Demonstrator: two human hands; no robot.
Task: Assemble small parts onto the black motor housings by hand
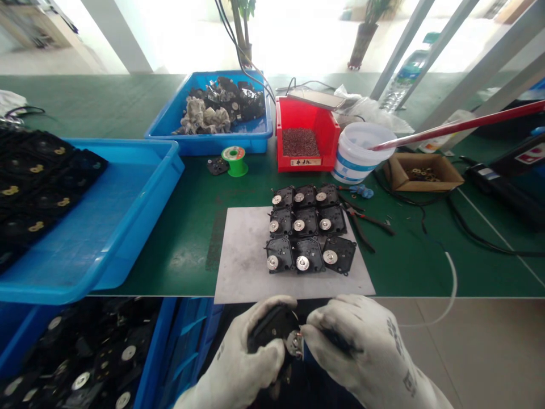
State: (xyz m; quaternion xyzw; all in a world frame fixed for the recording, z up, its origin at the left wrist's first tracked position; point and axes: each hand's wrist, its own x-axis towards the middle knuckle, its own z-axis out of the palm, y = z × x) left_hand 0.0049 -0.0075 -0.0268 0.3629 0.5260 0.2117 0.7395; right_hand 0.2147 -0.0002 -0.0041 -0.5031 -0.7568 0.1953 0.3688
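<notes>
In white work gloves, my left hand point(240, 360) and my right hand point(370, 341) are just below the front edge of the bench. My left fingers and thumb grip a black plastic housing point(275, 326) with a silver metal disc point(294, 343) at its right side. My right hand is closed, its thumb and fingertips pinched against the disc's edge. Something dark shows within my right fingers; what it is, I cannot make out. Beyond my hands, several similar black housings point(309, 255) with silver discs lie in rows on a pale sheet point(242, 255).
Pliers point(361, 224) lie right of the sheet. Behind are a green solder spool point(235, 165), a red bin point(309, 162) of small parts, a white bucket point(357, 153) and a cardboard box point(421, 179). Blue trays point(131, 221) of black parts stand at left, with another blue crate point(162, 341) below.
</notes>
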